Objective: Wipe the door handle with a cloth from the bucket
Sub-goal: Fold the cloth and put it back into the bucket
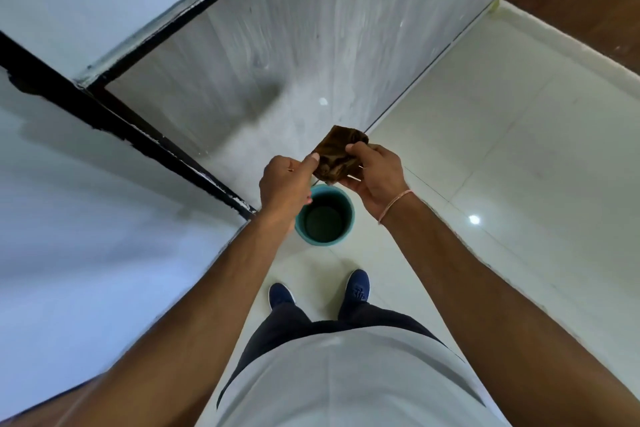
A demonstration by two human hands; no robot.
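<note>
Brown, crumpled fabric cloth [337, 158] sits pinched between both my hands: my left hand [285, 185] grips its left edge with thumb and fingers, my right hand [375, 175] clamps the right side. Directly below stands the round teal plastic bucket [301, 230] on the pale tiled floor [502, 184], ahead of my blue shoes [356, 291].

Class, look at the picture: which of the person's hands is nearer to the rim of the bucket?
Left, as it appears in the picture. The left hand overlaps the bucket rim's left edge; the right hand sits above and right of it. Both hold the cloth above it.
</note>
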